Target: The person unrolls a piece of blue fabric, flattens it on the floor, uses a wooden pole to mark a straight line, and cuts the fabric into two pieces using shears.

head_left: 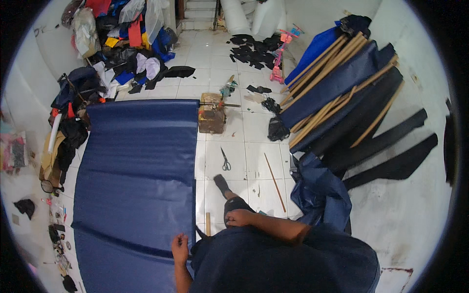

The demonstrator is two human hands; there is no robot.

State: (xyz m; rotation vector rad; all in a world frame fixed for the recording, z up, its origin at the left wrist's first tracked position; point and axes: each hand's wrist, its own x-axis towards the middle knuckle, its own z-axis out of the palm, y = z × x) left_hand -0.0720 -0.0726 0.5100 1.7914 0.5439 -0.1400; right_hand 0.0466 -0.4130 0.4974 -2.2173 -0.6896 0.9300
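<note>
A large dark blue sheet (139, 156) is lying spread over the white tiled floor (210, 161) at the person's left, with creases crossing its far part and a raised fold running across its near part. The left hand (180, 248) is hovering over or touching the sheet near its right edge; contact cannot be determined. Its fingers are curling partway inward, and whether they are gripping anything cannot be told. The right hand (239, 218) is resting at the person's bent knee, its fingers curling loosely; any held item is not discernible.

Scissors (225, 160) are lying on the tiles beyond the person's foot (221, 183), apart from both hands. A short wooden piece (208, 223) is lying just beside the sheet's right edge. A thin stick (275, 183) is lying farther right, near crumpled dark blue material (322, 188). A brown box (211, 122) is standing by the sheet's far right corner.
</note>
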